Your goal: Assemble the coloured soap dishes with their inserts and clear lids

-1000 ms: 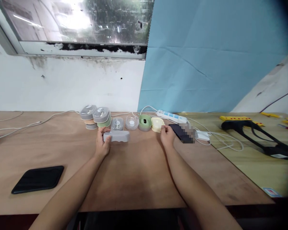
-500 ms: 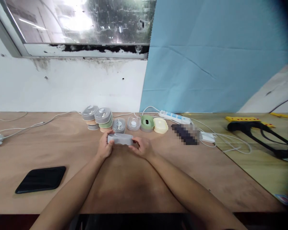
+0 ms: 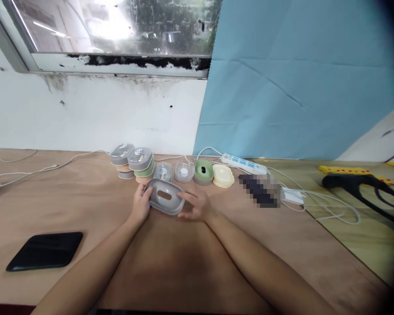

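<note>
Right, over the broad reddish-brown wooden tabletop (image 3: 170, 267), you have the translucent grey plastic cover (image 3: 176, 200) between both hands, its long axis running side to side and dipping at the right end. Your left hand (image 3: 140, 204) grasps the left end, thumb over the rim. Your right hand (image 3: 198, 205) is just as near, fingers spread around the right end; one fingertip seems to meet the rim, but you can't tell whether they pinch it. Beyond stand stacked boxes (image 3: 140, 158) with smooth greyish lids, then a matte green rounded box (image 3: 203, 176), a pile of cream lids (image 3: 223, 176) and a glossy clear box (image 3: 184, 175). Smallest is the cover's rounded oblong slot (image 3: 164, 195).
</note>
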Motion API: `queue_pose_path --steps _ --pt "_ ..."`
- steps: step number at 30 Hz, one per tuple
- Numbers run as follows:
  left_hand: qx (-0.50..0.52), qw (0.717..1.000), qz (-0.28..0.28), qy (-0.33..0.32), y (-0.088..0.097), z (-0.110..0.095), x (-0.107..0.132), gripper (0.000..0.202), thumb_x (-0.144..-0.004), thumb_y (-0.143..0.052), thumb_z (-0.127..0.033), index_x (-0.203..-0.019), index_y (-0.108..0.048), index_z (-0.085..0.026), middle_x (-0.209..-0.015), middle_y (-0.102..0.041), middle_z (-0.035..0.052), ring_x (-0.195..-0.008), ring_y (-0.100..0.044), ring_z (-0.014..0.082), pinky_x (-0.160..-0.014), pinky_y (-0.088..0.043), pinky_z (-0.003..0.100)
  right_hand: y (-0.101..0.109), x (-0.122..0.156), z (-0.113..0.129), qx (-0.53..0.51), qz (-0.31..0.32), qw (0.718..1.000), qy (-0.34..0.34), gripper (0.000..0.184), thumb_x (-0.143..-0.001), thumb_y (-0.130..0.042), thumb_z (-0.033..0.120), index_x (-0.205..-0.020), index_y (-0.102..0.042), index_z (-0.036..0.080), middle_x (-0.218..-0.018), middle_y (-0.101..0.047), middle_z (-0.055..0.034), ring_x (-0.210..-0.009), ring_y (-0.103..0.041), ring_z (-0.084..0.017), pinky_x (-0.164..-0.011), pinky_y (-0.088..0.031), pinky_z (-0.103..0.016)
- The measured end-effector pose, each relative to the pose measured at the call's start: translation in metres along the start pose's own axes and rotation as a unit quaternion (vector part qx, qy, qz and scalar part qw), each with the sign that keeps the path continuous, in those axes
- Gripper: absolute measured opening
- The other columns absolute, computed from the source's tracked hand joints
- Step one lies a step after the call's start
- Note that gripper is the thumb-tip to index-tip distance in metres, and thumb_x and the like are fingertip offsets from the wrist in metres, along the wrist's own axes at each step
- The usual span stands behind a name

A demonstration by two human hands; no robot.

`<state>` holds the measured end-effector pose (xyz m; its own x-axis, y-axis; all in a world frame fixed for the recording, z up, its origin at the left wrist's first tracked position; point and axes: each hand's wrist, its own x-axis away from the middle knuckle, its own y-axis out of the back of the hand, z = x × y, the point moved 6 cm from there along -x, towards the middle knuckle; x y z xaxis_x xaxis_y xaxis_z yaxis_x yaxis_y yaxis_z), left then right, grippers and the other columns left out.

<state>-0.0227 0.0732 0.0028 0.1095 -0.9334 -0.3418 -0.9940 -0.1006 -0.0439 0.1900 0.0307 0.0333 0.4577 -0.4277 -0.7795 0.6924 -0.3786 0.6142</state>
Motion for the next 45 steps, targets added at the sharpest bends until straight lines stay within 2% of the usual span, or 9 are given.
queue_pose_path --steps 3,6,9,11,16,20,25,33,45 --pt "0.065 0.995 0.045 0.068 -0.005 0.012 0.000 0.045 -0.089 -0.041 -0.055 -0.110 -0.055 -0.017 -0.069 -0.060 0.0000 -0.047 -0.051 0.0113 -0.042 -0.041 0.023 -0.003 0.003 0.003 0.022 0.021 0.999 0.031 0.050 -0.071 -0.061 0.069 -0.093 -0.066 0.024 -0.077 -0.062 -0.0058 -0.069 -0.058 -0.018 -0.061 -0.047 -0.030" --pt "0.088 0.989 0.080 0.091 -0.010 0.014 0.002 0.058 -0.089 -0.031 -0.063 -0.125 -0.044 -0.019 -0.075 -0.061 0.0009 -0.040 -0.049 0.0093 -0.035 -0.035 0.021 0.004 0.005 -0.015 0.047 -0.037 0.997 -0.055 0.043 -0.073 -0.063 0.065 -0.083 -0.064 0.023 -0.071 -0.058 -0.0041 -0.064 -0.054 -0.016 -0.060 -0.045 -0.029" --pt "0.049 0.993 0.090 0.064 -0.009 0.009 0.003 0.058 -0.087 -0.044 -0.059 -0.129 -0.040 -0.020 -0.087 -0.063 0.0039 -0.047 -0.054 0.0093 -0.039 -0.039 0.020 0.027 0.014 -0.050 0.071 -0.157 0.964 -0.201 0.040 -0.076 -0.063 0.061 -0.085 -0.062 0.021 -0.067 -0.051 -0.0009 -0.061 -0.048 -0.015 -0.060 -0.043 -0.029" --pt "0.007 0.993 0.115 0.028 -0.010 0.005 0.005 0.055 -0.085 -0.051 -0.054 -0.127 -0.043 -0.018 -0.084 -0.064 0.0039 -0.050 -0.054 0.0100 -0.043 -0.042 0.022 0.041 0.022 -0.072 0.092 -0.207 0.936 -0.270 0.037 -0.078 -0.063 0.056 -0.086 -0.062 0.020 -0.068 -0.049 0.0005 -0.063 -0.047 -0.015 -0.062 -0.042 -0.029" --pt "-0.111 0.975 0.187 -0.051 -0.016 -0.005 0.013 0.041 -0.085 -0.056 -0.044 -0.116 -0.056 -0.017 -0.072 -0.063 0.0019 -0.055 -0.056 0.0137 -0.052 -0.046 0.026 0.059 0.033 -0.102 0.118 -0.230 0.906 -0.335 0.035 -0.083 -0.058 0.051 -0.094 -0.065 0.018 -0.073 -0.050 -0.0005 -0.070 -0.049 -0.016 -0.070 -0.043 -0.031" --pt "-0.174 0.959 0.209 -0.085 -0.021 -0.014 0.017 0.033 -0.084 -0.057 -0.041 -0.107 -0.062 -0.018 -0.069 -0.063 0.0010 -0.058 -0.057 0.0143 -0.057 -0.047 0.027 0.055 0.034 -0.106 0.117 -0.209 0.907 -0.346 0.036 -0.085 -0.054 0.050 -0.094 -0.068 0.017 -0.071 -0.054 -0.0013 -0.070 -0.052 -0.017 -0.071 -0.044 -0.031" --pt "-0.205 0.954 0.196 -0.097 -0.022 -0.016 0.018 0.029 -0.085 -0.056 -0.042 -0.099 -0.065 -0.019 -0.069 -0.066 0.0018 -0.056 -0.058 0.0148 -0.056 -0.047 0.027 0.048 0.033 -0.106 0.125 -0.192 0.910 -0.347 0.036 -0.086 -0.051 0.047 -0.096 -0.070 0.018 -0.073 -0.061 -0.0039 -0.070 -0.056 -0.018 -0.072 -0.045 -0.031" --pt "-0.227 0.948 0.197 -0.103 -0.025 -0.015 0.018 0.025 -0.085 -0.057 -0.041 -0.092 -0.067 -0.020 -0.069 -0.067 0.0014 -0.057 -0.058 0.0150 -0.056 -0.047 0.027 0.044 0.033 -0.110 0.132 -0.185 0.908 -0.352 0.038 -0.088 -0.048 0.046 -0.099 -0.070 0.017 -0.083 -0.068 -0.0075 -0.074 -0.060 -0.019 -0.075 -0.047 -0.032" --pt "-0.246 0.945 0.197 -0.086 -0.026 -0.017 0.020 0.026 -0.086 -0.055 -0.040 -0.090 -0.067 -0.017 -0.069 -0.067 0.0009 -0.059 -0.059 0.0134 -0.059 -0.047 0.025 0.040 0.030 -0.113 0.130 -0.181 0.919 -0.327 0.032 -0.089 -0.049 0.041 -0.099 -0.069 0.017 -0.086 -0.068 -0.0074 -0.077 -0.061 -0.018 -0.074 -0.047 -0.030"
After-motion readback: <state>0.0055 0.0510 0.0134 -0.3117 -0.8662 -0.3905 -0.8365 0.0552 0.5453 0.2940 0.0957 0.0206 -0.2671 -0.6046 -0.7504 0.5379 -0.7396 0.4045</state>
